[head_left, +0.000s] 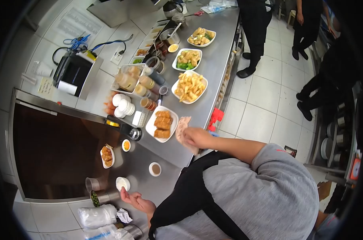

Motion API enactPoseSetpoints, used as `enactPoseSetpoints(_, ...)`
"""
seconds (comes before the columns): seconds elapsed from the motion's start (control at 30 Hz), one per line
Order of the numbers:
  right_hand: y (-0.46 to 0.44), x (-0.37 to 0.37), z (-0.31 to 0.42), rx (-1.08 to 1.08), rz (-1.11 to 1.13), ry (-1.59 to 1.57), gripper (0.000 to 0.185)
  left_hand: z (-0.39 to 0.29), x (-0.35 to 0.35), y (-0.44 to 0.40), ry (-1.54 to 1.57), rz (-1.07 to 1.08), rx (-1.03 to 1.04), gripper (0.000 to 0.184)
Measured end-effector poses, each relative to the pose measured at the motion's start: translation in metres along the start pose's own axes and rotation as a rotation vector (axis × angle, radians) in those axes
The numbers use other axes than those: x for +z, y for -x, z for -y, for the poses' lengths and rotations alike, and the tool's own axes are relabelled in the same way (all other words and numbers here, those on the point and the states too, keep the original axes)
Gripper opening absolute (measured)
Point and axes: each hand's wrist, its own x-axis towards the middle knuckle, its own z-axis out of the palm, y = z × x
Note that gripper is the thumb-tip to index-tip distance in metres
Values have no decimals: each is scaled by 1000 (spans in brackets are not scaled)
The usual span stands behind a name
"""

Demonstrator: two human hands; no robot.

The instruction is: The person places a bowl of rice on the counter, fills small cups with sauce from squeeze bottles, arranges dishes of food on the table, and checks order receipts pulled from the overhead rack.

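Note:
My right hand (196,138) is closed on a pinkish cloth (183,127) at the counter's edge. Right beside that cloth sits a white dish (172,133) bearing several golden fried rolls (162,125). My left hand (138,201) has its fingers apart, the index fingertip at the rim of a small cup of white sauce (123,184); whether it touches is unclear. Close by stand a cup of brown sauce (154,169), a cup of orange sauce (126,145) and a small dish of fried pieces (107,156).
Three bowls of food (189,87) line the steel counter (217,60). Along the wall side are sauce bottles (149,83), stacked white lids (123,105) and a printer (72,72). A clear plastic cup (93,184) is near my left hand. People in dark clothes (253,32) stand on the tiled floor.

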Motion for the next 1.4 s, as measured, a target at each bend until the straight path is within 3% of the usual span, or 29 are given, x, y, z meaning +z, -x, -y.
enactPoseSetpoints(0.03, 3, -19, 2, -6, 7, -8, 15, -10, 10, 11, -10, -7, -2, 12)
enactPoseSetpoints(0.13, 17, -75, -16, 272, 98, -260, 17, -20, 32, 51, -87, 142, -213, 13)
enactPoseSetpoints(0.17, 23, -88, -36, 312, 31, -267, 17, -15, 27, 63, -95, 212, -463, 11)
enactPoseSetpoints(0.23, 39, -111, -86, 468, -113, -299, 14, -17, 31, 76, -120, 278, -708, 12)
enactPoseSetpoints(0.37, 50, -163, -211, 708, -455, -248, 11, 5, 39, 118, -208, 212, -931, 21)
enactPoseSetpoints(0.4, 51, -170, -246, 709, -544, -162, 13, 14, 39, 123, -206, 255, -929, 22)
enactPoseSetpoints(0.47, 43, -187, -302, 915, -589, -266, 17, 28, 31, 129, -198, 357, -917, 23)
enactPoseSetpoints(0.57, 26, -195, -363, 1044, -679, -493, 17, 36, 19, 127, -203, 450, -896, 25)
enactPoseSetpoints(0.63, 14, -204, -377, 1246, -664, -805, 16, 39, 11, 121, -218, 490, -888, 26)
enactPoseSetpoints(0.9, -44, -212, -419, 1301, -592, -1139, 35, 35, -6, 110, -258, 554, -868, 34)
enactPoseSetpoints(1.03, -44, -218, -415, 1320, -652, -1040, 46, 24, -4, 130, -272, 551, -824, 38)
enactPoseSetpoints(1.17, -18, -227, -433, 1294, -544, -1047, 52, -25, 29, 147, -657, 579, -784, 26)
enactPoseSetpoints(1.3, -15, -251, -454, 1250, -465, -744, 58, -79, 49, 123, -555, 790, -442, 10)
enactPoseSetpoints(1.37, 11, -271, -495, 1171, -335, -780, 66, -70, 38, 140, -409, 668, -766, 5)
enactPoseSetpoints(1.4, 10, -285, -461, 1252, -395, -709, 65, -69, 35, 144, -353, 606, -878, 3)
